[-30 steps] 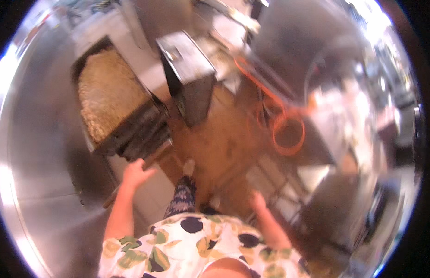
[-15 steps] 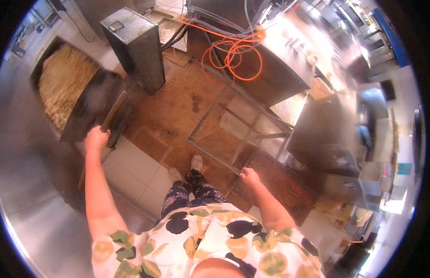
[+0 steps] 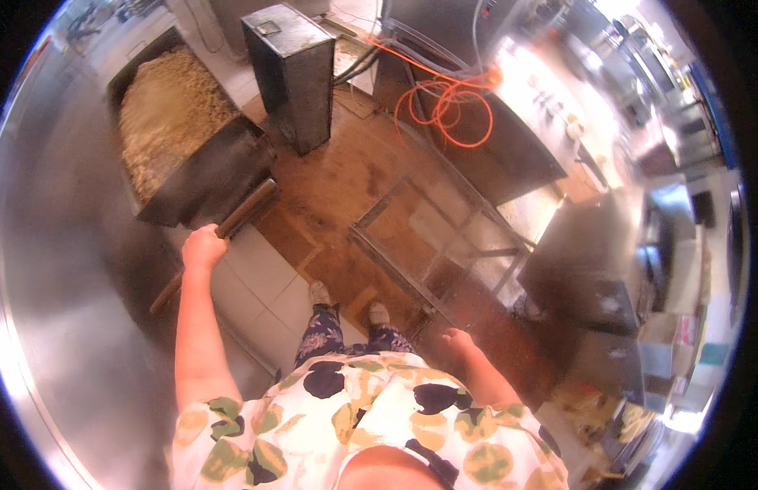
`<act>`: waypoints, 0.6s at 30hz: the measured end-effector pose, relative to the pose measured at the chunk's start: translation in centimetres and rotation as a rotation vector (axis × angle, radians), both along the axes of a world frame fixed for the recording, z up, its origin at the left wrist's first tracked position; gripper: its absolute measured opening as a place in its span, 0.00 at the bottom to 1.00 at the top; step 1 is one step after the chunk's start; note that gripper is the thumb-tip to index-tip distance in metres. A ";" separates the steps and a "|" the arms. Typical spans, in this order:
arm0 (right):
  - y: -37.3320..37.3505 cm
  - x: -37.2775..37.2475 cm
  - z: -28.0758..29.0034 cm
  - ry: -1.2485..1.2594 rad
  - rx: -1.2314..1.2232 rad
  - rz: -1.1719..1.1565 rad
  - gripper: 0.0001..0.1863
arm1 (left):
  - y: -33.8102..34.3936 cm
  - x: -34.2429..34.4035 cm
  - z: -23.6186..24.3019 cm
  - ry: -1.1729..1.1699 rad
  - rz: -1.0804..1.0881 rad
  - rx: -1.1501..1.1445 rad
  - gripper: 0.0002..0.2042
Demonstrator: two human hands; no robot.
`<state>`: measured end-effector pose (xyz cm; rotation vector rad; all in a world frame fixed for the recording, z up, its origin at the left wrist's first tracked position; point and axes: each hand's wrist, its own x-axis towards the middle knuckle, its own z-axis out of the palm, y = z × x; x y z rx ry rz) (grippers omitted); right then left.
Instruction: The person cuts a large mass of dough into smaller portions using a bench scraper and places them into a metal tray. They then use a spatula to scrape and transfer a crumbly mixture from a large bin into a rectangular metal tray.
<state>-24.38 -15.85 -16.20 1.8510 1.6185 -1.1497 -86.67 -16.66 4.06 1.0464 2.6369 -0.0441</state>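
At the left, my left hand is closed around a brown wooden-looking stick. The stick slants from low left up to the near corner of a dark metal trough. A tan, crumbly mass fills the trough. My right hand hangs low at the right, apparently holding nothing, its fingers loosely apart though small and soft in the picture. Nearest to it is the corner of a low metal frame standing on the brown floor; a small gap seems to separate them.
Beyond the trough stands a tall metal box. Coiled orange hose or cable hangs over a dark cabinet. Large dark equipment is at the right. A broad shiny metal surface curves along the left rim.
My right hand has come off the frame's near corner and drawn back. My left hand keeps its grip on the stick. The view has shifted, my feet have stepped, and the trough appears further right.
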 end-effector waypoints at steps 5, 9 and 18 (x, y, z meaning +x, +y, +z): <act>5.6 1.0 -2.8 0.241 0.176 -0.098 0.23 | -3.4 4.3 -0.6 -0.001 0.012 0.019 0.12; 9.4 0.7 -0.5 0.283 0.306 0.081 0.22 | -7.2 10.0 -1.3 0.031 0.004 0.091 0.12; 7.0 7.8 -3.0 0.086 0.183 0.192 0.23 | -14.6 19.4 -2.7 0.022 -0.098 0.121 0.09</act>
